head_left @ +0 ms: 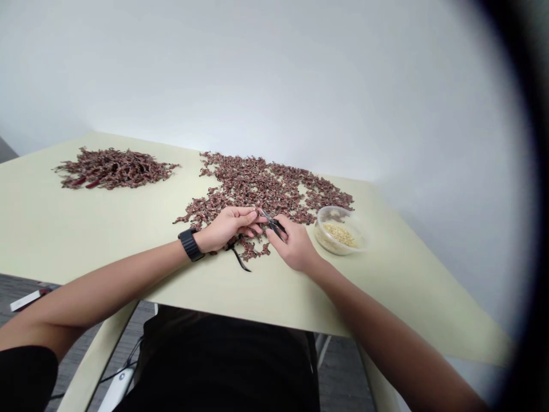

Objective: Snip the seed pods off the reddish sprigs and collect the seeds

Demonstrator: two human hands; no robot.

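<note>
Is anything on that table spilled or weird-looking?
One odd bit: smooth dark-red strips poke out at the front of the left pile, unlike the crinkly brown pieces around them. The yellow bits sit in their tub; I see none spilled.

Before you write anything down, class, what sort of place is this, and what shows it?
Probably an indoor handwork spot: a pale table against a plain wall, small brown pieces heaped on it, and a small black-handled tool in the right hand. Home or workshop, I cannot tell.
</note>
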